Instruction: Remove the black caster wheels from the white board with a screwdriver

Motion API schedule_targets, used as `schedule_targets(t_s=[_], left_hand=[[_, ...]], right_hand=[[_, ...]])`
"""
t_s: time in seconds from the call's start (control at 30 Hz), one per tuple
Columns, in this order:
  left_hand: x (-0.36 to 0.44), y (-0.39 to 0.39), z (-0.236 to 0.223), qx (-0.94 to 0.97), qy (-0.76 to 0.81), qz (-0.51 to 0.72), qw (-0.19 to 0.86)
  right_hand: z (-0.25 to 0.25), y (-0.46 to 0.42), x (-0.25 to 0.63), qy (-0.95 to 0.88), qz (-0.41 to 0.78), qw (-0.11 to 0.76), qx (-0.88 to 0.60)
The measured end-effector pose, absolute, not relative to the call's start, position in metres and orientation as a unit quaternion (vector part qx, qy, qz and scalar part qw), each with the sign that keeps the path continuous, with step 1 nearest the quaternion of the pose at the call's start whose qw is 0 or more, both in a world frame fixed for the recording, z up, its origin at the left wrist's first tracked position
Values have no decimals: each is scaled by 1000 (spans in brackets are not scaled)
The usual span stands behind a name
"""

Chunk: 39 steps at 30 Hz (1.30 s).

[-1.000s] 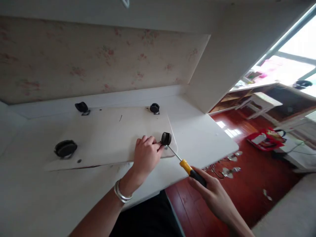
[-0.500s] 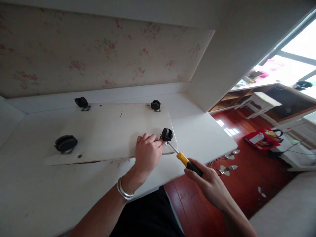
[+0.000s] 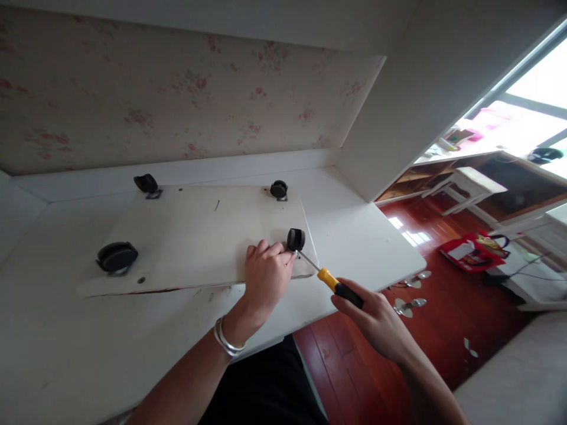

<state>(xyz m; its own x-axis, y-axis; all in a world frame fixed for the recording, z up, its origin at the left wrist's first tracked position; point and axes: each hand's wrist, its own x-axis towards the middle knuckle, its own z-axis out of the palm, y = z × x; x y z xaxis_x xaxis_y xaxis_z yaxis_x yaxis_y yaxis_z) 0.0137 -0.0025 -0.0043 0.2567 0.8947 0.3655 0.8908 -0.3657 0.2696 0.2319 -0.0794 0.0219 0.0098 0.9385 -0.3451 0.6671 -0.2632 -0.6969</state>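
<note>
A flat white board (image 3: pixel 208 236) lies on a white desk (image 3: pixel 354 236) with a black caster wheel at each corner. My left hand (image 3: pixel 264 276) rests on the board's near right corner, its fingers curled and pinching at the base of the nearest caster (image 3: pixel 296 239). My right hand (image 3: pixel 376 321) grips the black and yellow handle of a screwdriver (image 3: pixel 330 280). The screwdriver's metal tip meets the caster's base right beside my left fingertips. A silver bangle sits on my left wrist.
Other casters stand at the board's far right (image 3: pixel 279 189), far left (image 3: pixel 146 184) and near left (image 3: pixel 117 257). Floral wallpaper backs the desk. To the right is a red wood floor with a red bag (image 3: pixel 472 252) and small shiny pieces (image 3: pixel 410 304).
The view has shifted a little. My right hand and the screwdriver have moved slightly up and left. The caster has turned a bit. My left hand stays at its base.
</note>
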Motion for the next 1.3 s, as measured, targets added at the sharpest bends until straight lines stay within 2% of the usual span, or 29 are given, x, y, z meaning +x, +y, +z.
schedule_targets(t_s=[1.3], left_hand=[[0, -9, 8, 811, 556, 176, 48]], right_hand=[[27, -92, 230, -602, 352, 170, -696]])
